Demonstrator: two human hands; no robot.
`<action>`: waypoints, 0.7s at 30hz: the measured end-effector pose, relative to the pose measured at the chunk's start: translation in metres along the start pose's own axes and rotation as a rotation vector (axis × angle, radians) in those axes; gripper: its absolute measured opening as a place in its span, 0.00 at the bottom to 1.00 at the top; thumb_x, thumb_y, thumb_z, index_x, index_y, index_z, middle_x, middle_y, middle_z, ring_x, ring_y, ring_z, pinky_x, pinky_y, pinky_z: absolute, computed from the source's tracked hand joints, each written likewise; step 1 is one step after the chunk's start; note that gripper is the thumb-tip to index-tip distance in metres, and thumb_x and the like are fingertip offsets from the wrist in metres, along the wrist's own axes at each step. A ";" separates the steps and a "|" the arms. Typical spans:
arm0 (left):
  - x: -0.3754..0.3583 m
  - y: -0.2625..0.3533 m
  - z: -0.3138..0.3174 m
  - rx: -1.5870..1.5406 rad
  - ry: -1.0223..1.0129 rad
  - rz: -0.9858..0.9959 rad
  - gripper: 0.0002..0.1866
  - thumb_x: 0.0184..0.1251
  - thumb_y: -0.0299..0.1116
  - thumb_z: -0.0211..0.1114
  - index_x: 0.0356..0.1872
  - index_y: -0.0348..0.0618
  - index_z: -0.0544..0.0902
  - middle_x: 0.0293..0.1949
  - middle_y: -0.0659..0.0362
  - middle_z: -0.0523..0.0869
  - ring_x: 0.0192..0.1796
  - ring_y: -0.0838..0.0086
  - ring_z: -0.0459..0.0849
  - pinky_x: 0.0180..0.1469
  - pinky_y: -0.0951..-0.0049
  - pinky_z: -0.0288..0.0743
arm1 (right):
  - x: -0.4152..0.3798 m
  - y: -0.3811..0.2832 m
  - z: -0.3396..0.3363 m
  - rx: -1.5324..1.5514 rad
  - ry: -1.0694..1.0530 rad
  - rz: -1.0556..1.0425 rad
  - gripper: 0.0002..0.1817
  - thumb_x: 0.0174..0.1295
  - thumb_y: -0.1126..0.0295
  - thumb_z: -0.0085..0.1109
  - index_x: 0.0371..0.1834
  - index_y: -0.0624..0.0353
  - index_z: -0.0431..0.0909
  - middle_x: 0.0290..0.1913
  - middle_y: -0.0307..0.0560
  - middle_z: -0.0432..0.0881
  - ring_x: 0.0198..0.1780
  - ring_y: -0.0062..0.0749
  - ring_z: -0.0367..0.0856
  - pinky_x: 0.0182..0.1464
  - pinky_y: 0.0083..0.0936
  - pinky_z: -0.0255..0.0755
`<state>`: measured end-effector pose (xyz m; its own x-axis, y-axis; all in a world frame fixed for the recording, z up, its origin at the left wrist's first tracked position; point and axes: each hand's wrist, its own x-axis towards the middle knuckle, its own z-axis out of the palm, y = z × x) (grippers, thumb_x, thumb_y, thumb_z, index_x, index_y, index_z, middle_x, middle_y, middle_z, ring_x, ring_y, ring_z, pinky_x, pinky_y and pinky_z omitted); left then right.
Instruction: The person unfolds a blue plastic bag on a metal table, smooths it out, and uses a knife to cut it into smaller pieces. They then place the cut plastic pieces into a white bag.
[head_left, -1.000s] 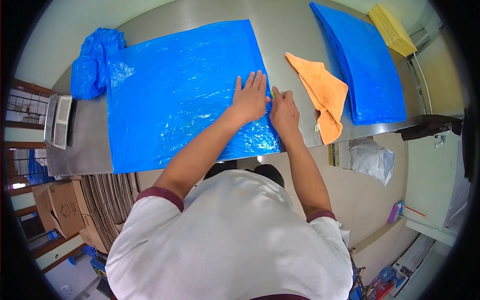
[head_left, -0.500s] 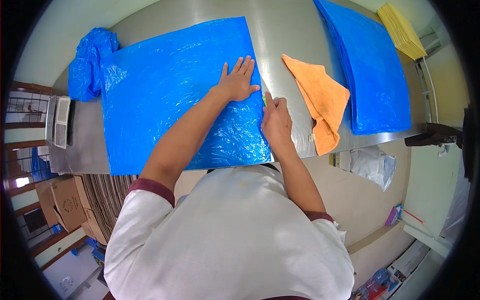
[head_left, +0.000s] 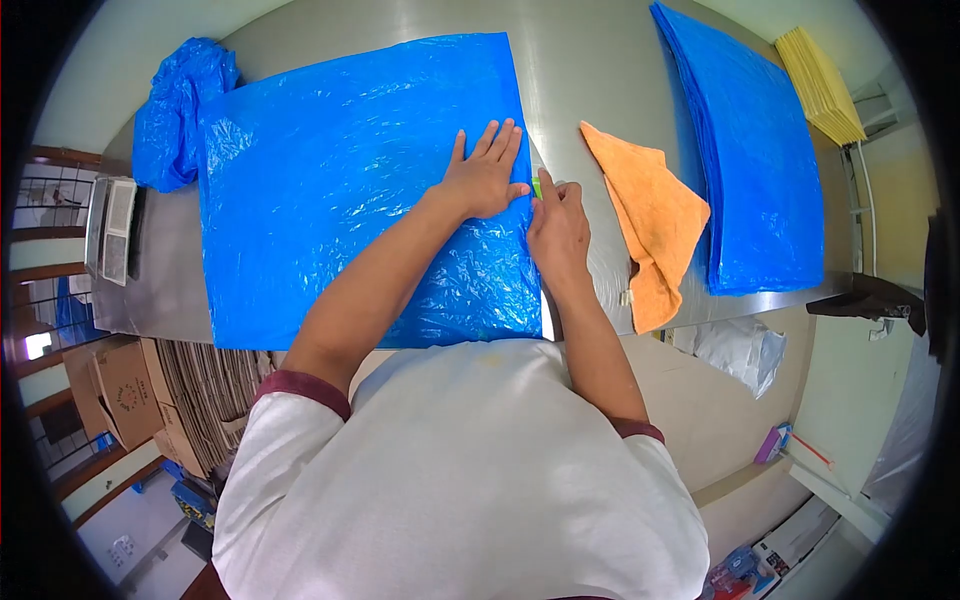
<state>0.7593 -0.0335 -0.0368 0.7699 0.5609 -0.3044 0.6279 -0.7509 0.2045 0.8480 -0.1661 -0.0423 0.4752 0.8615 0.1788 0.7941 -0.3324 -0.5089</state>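
A large blue plastic sheet (head_left: 330, 190) lies flat and glossy on the metal table. My left hand (head_left: 482, 180) presses down on it near its right edge, palm down with fingers spread. Just beyond that edge, my right hand (head_left: 560, 232) is closed around a small green tool (head_left: 537, 188), apparently a cutter, with the index finger stretched along it. Most of the tool is hidden by the hand, and its tip cannot be made out. A pale strip shows beside the sheet's edge near the fingers.
An orange cloth (head_left: 655, 225) lies right of my right hand. Beyond it are a stack of folded blue plastic (head_left: 755, 170) and a yellow stack (head_left: 820, 85). Crumpled blue plastic (head_left: 180, 115) sits at the far left of the metal table (head_left: 580, 60). Cardboard boxes (head_left: 128, 395) stand below.
My right hand has slid a little farther from my body along the sheet's right edge. My left hand stays pressed on the sheet. The whole view has turned slightly.
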 end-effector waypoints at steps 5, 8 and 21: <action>-0.001 -0.002 0.000 -0.027 0.014 0.020 0.45 0.72 0.56 0.51 0.78 0.42 0.42 0.80 0.55 0.40 0.81 0.60 0.36 0.76 0.40 0.33 | 0.018 0.001 0.006 0.018 0.011 -0.003 0.21 0.63 0.74 0.55 0.61 0.63 0.75 0.42 0.56 0.74 0.42 0.47 0.80 0.41 0.38 0.77; -0.001 -0.001 -0.002 -0.034 0.019 0.019 0.45 0.71 0.54 0.53 0.78 0.42 0.42 0.80 0.55 0.40 0.81 0.60 0.37 0.76 0.40 0.33 | 0.026 0.000 0.007 0.027 0.005 -0.004 0.21 0.63 0.74 0.55 0.61 0.63 0.75 0.43 0.57 0.74 0.42 0.47 0.80 0.42 0.38 0.77; 0.056 -0.031 -0.019 -0.027 0.152 0.022 0.38 0.75 0.49 0.47 0.77 0.41 0.47 0.79 0.51 0.45 0.80 0.58 0.42 0.76 0.42 0.36 | 0.029 0.001 0.004 0.048 -0.016 -0.004 0.21 0.63 0.75 0.57 0.61 0.61 0.76 0.42 0.55 0.74 0.41 0.47 0.80 0.41 0.38 0.76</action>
<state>0.7854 0.0277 -0.0420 0.7908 0.5920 -0.1558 0.6117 -0.7554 0.2349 0.8609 -0.1403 -0.0409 0.4655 0.8690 0.1679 0.7770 -0.3104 -0.5477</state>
